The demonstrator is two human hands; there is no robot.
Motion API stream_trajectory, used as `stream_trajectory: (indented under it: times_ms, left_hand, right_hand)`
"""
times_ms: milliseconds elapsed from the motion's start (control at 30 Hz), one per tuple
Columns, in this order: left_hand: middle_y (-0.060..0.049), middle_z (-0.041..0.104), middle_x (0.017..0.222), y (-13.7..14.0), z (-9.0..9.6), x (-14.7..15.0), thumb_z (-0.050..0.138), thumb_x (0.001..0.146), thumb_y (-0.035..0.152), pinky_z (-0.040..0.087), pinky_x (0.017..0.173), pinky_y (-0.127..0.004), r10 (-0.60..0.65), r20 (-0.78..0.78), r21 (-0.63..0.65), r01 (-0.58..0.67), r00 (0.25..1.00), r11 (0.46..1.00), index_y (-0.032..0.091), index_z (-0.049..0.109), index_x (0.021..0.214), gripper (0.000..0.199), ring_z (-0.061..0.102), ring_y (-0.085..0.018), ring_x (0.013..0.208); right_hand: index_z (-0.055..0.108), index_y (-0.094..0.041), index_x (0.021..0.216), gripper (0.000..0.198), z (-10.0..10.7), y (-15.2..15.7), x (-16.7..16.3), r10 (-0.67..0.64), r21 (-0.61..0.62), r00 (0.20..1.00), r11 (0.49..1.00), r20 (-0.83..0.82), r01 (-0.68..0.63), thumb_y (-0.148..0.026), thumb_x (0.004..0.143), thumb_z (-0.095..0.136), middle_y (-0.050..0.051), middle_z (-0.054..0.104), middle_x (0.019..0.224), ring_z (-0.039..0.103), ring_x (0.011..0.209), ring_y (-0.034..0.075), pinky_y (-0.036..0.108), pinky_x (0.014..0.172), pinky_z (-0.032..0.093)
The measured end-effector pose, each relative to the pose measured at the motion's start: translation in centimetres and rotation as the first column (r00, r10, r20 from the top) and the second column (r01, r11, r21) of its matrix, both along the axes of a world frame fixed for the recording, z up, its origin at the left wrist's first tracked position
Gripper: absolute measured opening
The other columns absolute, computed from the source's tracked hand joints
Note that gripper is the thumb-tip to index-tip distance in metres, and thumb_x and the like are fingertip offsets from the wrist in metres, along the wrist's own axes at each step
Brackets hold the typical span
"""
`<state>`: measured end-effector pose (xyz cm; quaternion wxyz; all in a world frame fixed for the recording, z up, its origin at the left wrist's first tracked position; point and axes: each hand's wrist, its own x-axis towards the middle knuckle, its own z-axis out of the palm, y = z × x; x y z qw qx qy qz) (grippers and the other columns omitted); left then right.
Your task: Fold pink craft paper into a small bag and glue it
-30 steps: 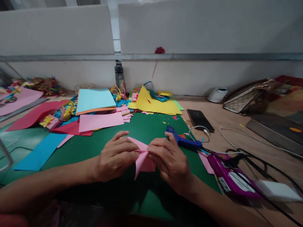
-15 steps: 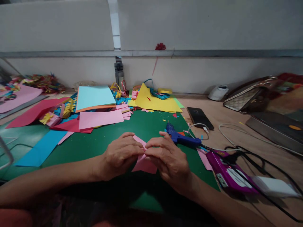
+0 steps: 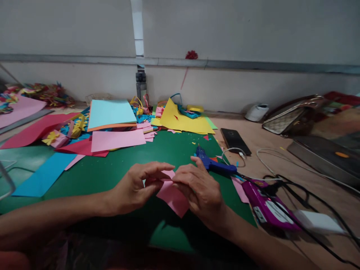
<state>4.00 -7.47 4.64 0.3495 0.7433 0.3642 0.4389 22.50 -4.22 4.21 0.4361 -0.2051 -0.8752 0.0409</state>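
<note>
Since half a second ago, the left hand (image 3: pixel 133 187) has loosened, its forefinger lifting, and the near flap of the small folded pink paper sheet (image 3: pixel 174 198) has turned so a corner points nearward. From where I stand, that paper sits between both hands, over the near part of the smooth green work surface (image 3: pixel 168 148). Fingers of the right hand (image 3: pixel 201 191) are clamped on its right side; the left forefinger and thumb stand apart, and I can't tell whether that hand grips the left edge. Creasing it neatly, I'd judge, wants the right pinch steady and the edges matched.
</note>
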Motion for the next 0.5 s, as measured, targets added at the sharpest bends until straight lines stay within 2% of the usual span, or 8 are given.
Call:
stream_trajectory:
  times_ms: [133, 200, 300, 400, 500]
  left_hand:
    - [-0.004, 0.069, 0.090, -0.05, -0.16, -0.01, 0.055, 0.077, 0.012, 0.050, 0.085, -0.034, 0.051, -0.066, 0.086, -0.045, 0.997, 0.995, 0.016, 0.056, 0.111, 0.035, 0.065, -0.015, 0.080]
    - [-0.003, 0.071, 0.084, -0.04, -0.20, 0.02, 0.057, 0.075, 0.015, 0.041, 0.096, -0.044, 0.102, -0.103, 0.137, -0.087, 0.989, 0.987, 0.017, 0.057, 0.109, 0.034, 0.065, -0.016, 0.078]
    - [-0.002, 0.071, 0.081, -0.03, -0.24, 0.08, 0.055, 0.077, 0.016, 0.029, 0.101, -0.053, 0.171, -0.157, 0.210, -0.136, 0.973, 0.968, 0.018, 0.062, 0.096, 0.021, 0.065, -0.016, 0.073]
    - [-0.001, 0.070, 0.079, -0.03, -0.23, 0.10, 0.050, 0.080, 0.016, 0.024, 0.102, -0.052, 0.160, -0.216, 0.273, -0.098, 0.963, 0.957, 0.018, 0.063, 0.084, 0.014, 0.064, -0.014, 0.071]
    - [-0.001, 0.070, 0.079, 0.00, -0.12, 0.11, 0.047, 0.083, 0.015, 0.021, 0.104, -0.047, 0.146, -0.218, 0.325, -0.070, 0.965, 0.943, 0.018, 0.062, 0.082, 0.015, 0.064, -0.013, 0.075]
  right_hand:
    - [0.055, -0.019, 0.081, 0.011, 0.19, -0.20, -0.04, -0.013, 0.022, 1.000, 1.000, -0.006, 0.013, -0.008, 0.081, 0.052, 0.000, 0.063, 0.072, 0.059, 0.070, 0.011, 0.043, 0.096, 0.031]
    - [0.055, -0.019, 0.081, 0.012, 0.24, -0.31, -0.01, -0.015, 0.033, 1.000, 0.999, -0.005, 0.015, -0.007, 0.081, 0.051, 0.000, 0.063, 0.072, 0.059, 0.071, 0.011, 0.043, 0.097, 0.030]
    - [0.055, -0.018, 0.083, 0.013, 0.30, -0.48, 0.06, -0.019, 0.049, 1.000, 0.999, -0.006, 0.020, -0.006, 0.081, 0.051, 0.002, 0.064, 0.074, 0.060, 0.074, 0.012, 0.044, 0.097, 0.030]
    - [0.055, -0.019, 0.085, 0.013, 0.38, -0.61, 0.07, -0.028, 0.062, 1.000, 0.998, -0.008, 0.029, -0.007, 0.081, 0.052, 0.002, 0.064, 0.076, 0.061, 0.076, 0.013, 0.045, 0.098, 0.030]
    - [0.054, -0.020, 0.086, 0.011, 0.41, -0.66, -0.02, -0.042, 0.064, 0.999, 0.997, -0.020, 0.043, -0.011, 0.081, 0.052, 0.002, 0.065, 0.076, 0.061, 0.075, 0.013, 0.044, 0.097, 0.030]
